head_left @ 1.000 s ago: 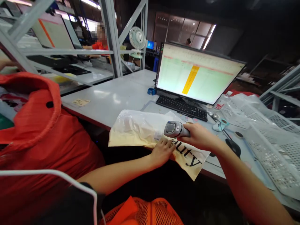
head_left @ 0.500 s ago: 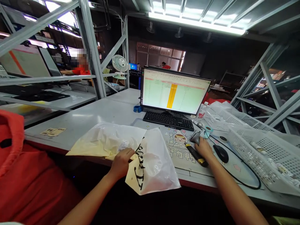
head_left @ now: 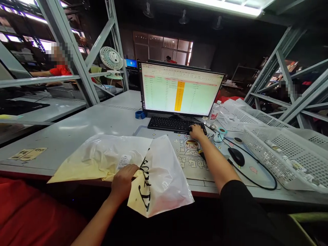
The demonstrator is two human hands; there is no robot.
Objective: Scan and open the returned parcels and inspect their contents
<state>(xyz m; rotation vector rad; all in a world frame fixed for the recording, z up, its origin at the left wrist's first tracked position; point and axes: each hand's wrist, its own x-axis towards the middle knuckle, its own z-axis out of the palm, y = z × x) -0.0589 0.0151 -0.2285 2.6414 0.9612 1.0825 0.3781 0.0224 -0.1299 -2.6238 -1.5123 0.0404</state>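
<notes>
Bag (head_left: pixel 165 171) in left hand (head_left: pixel 124 180), right hand (head_left: pixel 196 132) on keyboard (head_left: pixel 167 125)

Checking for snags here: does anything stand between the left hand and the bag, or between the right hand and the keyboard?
Nothing visible does. The left hand directly holds the bag, and the right hand is at the right end of the keyboard. The mouse lies farther right, clear of both hands.
</notes>
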